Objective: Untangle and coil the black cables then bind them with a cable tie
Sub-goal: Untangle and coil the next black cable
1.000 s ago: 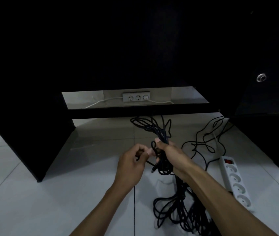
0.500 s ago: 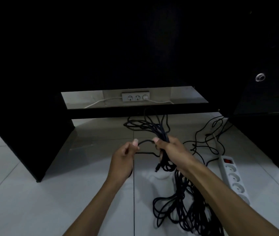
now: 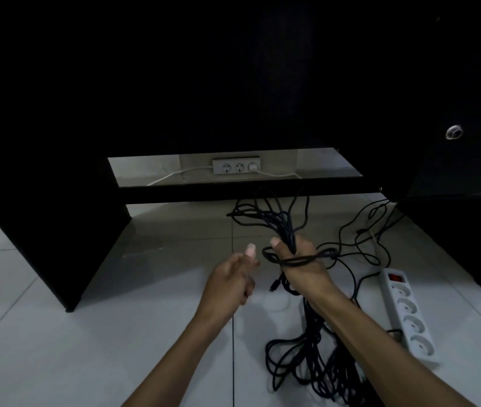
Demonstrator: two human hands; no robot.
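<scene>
Item: black cables (image 3: 277, 221), one bundle, in progress.

Change noted: a second ago both hands met at the bundle, the left pinching a strand; half a second ago that strand was drawn out level between them. Now a loop of it lies across the back of the right hand (image 3: 301, 259), and the left hand (image 3: 230, 283) has come away to the side. Judgement: one turn of cable has been laid round the held bunch, so coiling is advancing; untangling is far from finished and no binding has begun. No cable tie can be made out.

Right hand: fingers curled tight round the gathered strands, thumb up beside them. Loops fan out above the fist; the rest hangs below the wrist.

Left hand: just beside the bundle, apart from it, thumb raised, fingers loosely curled. Whether a strand is pinched in it, I cannot tell; none shows.

Location of remainder: a loose tangle (image 3: 306, 368) on the tiled floor (image 3: 57, 348) under the right forearm; thinner strands (image 3: 359, 230) trail off to the right.

Also present: white power strip (image 3: 406, 312) on the floor at right; wall socket strip (image 3: 236, 166) behind the dark table (image 3: 57, 142).
</scene>
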